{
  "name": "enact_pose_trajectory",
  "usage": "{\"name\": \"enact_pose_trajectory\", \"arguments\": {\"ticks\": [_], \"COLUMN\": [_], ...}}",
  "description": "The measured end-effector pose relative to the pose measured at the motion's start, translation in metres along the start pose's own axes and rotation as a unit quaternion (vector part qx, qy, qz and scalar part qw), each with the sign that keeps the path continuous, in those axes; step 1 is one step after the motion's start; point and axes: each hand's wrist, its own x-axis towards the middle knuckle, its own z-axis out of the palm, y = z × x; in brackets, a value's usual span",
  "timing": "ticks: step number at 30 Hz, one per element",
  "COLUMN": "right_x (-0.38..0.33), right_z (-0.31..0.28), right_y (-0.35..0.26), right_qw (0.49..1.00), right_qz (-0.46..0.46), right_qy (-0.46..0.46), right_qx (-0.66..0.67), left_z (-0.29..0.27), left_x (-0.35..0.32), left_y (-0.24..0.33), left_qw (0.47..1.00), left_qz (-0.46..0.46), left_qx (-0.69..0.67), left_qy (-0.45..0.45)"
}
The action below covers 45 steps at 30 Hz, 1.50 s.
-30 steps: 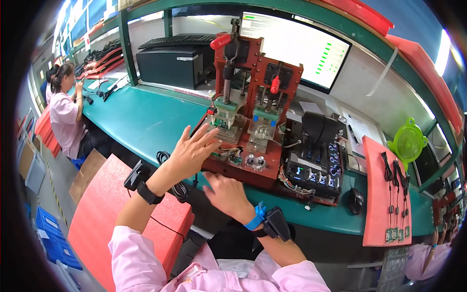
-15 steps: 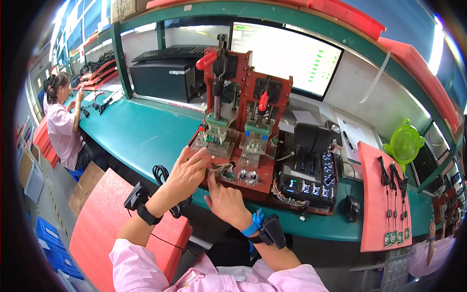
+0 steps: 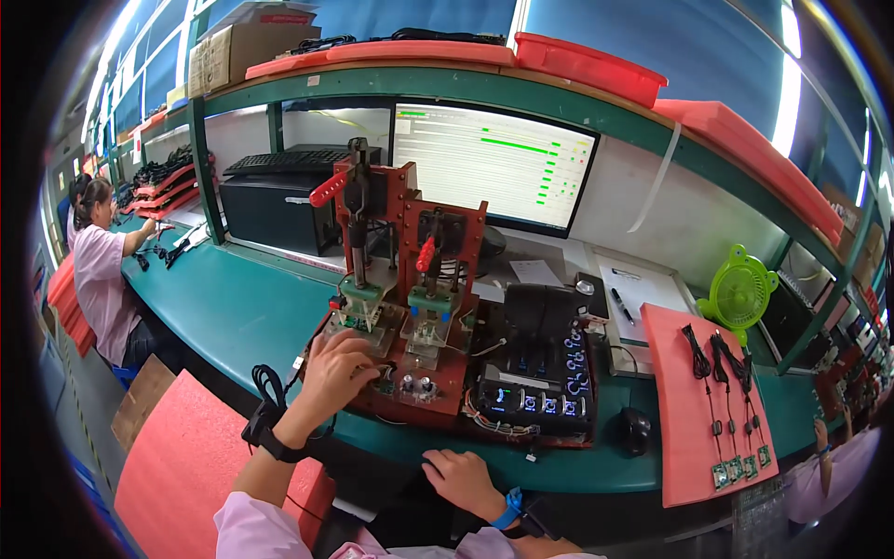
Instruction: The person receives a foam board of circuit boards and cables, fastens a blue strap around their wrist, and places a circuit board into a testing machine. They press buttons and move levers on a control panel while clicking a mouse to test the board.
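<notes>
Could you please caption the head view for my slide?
Left hand rests on red lever-press test fixture; right hand at teal bench edge.

- Left hand (image 3: pixel 337 371): bare, no glove, no rings seen.
- Just behind the left hand, on the wrist: black strap (image 3: pixel 270 436), snug, with a bulky black block on its outer side.
- Thin black cable (image 3: pixel 268 382) loops up from that strap, coiled beside the wrist.
- Right hand (image 3: pixel 461 477): bare as well.
- Behind the right hand, on the wrist: bright blue band (image 3: pixel 507 509), then a black strap-mounted unit (image 3: pixel 533 524) just past it.
- Both forearms bare past the straps; pale pink sleeves (image 3: pixel 261 526) begin higher up, loose-fitting, plain fabric.
</notes>
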Motion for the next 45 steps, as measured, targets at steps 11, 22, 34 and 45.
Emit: {"name": "enact_pose_trajectory", "arguments": {"ticks": [11, 22, 34, 45], "right_x": [-0.006, 0.006, 0.077, 0.075], "right_z": [0.0, -0.011, -0.013, -0.007], "right_y": [0.007, -0.001, -0.036, -0.033], "right_qw": [0.993, 0.997, 0.996, 0.995], "right_qz": [0.043, 0.063, 0.054, 0.059], "right_qy": [0.061, -0.029, -0.06, -0.068], "right_qx": [0.093, 0.035, -0.047, -0.044], "left_z": [0.007, 0.012, 0.007, 0.003], "left_x": [-0.009, -0.007, -0.022, -0.024], "left_y": [0.011, 0.018, 0.012, 0.008], "left_qw": [0.999, 0.999, 0.99, 0.99], "left_qz": [-0.02, -0.038, -0.006, -0.026], "left_qx": [-0.038, 0.024, 0.139, 0.141], "left_qy": [-0.015, -0.027, -0.016, 0.013]}}
